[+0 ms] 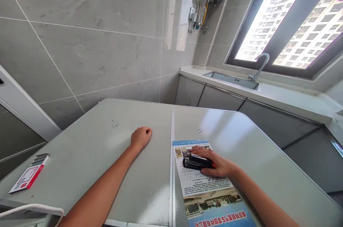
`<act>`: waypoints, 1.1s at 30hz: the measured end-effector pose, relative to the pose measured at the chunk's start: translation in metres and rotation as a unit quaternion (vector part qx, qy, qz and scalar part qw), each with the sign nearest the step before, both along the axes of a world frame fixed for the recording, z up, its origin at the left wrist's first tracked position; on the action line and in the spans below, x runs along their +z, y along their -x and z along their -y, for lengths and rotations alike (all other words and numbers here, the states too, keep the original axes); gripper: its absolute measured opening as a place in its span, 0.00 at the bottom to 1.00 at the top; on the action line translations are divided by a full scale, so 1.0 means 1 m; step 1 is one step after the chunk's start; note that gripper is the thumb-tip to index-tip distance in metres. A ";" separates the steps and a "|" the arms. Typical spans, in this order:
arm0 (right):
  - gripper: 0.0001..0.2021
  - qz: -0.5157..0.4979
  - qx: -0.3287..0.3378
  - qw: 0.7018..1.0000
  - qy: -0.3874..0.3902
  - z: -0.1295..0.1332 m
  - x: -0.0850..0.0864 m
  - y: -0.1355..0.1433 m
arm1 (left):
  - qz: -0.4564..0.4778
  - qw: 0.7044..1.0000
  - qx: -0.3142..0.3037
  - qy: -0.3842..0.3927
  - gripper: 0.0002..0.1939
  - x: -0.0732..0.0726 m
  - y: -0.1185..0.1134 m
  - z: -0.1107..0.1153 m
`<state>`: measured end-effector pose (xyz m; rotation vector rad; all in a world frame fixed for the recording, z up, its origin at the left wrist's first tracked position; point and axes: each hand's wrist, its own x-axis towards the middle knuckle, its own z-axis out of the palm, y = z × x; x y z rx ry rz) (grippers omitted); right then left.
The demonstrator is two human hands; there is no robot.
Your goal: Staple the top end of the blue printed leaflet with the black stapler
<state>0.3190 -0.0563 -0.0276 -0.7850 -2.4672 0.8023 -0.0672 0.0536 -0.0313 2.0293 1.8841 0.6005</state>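
Observation:
A black stapler [197, 162] lies over the upper part of a printed leaflet [206, 187] on the right half of the pale table. My right hand [214, 161] is wrapped round its right end. To the left of the table's seam, my left hand [141, 136] rests on the tabletop with its fingers curled in; whatever they hold, if anything, is hidden. Two small staple pieces [199, 130] sit just beyond the leaflet. Several tiny staples [115, 123] are scattered on the table to the left of my left hand.
A red and white small box [30, 174] lies at the table's left edge, near a white cable [40, 206]. A grey tiled wall stands behind the table [88, 148]. To the right is a counter with a sink [232, 80] and a faucet [262, 64] under a window.

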 end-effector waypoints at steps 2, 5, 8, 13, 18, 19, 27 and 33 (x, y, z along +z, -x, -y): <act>0.32 -0.006 0.002 1.000 0.004 0.002 0.005 0.008 | 0.007 1.000 -0.010 0.001 0.22 0.001 0.000 0.001; 0.29 -0.004 0.013 1.000 0.017 0.004 0.012 0.022 | 0.017 0.999 -0.038 0.009 0.24 0.002 -0.003 0.002; 0.27 -0.012 0.018 1.000 0.019 0.008 0.015 0.040 | 0.061 0.992 -0.105 0.018 0.24 0.003 -0.009 0.006; 0.29 -0.019 -0.009 1.000 0.018 0.020 0.019 0.076 | 0.167 0.952 -0.257 0.024 0.19 -0.001 -0.023 0.016; 0.30 -0.014 -0.047 0.999 0.015 0.030 0.021 0.108 | 0.108 0.950 -0.293 -0.004 0.07 -0.004 -0.030 0.021; 0.31 -0.016 -0.055 0.998 0.012 0.031 0.021 0.113 | 0.097 0.950 -0.296 -0.007 0.06 -0.004 -0.030 0.021; 0.35 -0.021 -0.077 0.997 0.015 0.035 0.016 0.143 | 0.120 0.940 -0.320 0.013 0.06 -0.001 -0.024 0.015; 0.30 -0.067 -0.109 0.991 0.048 0.033 0.007 0.166 | 0.157 0.942 -0.290 0.061 0.08 0.007 -0.017 0.014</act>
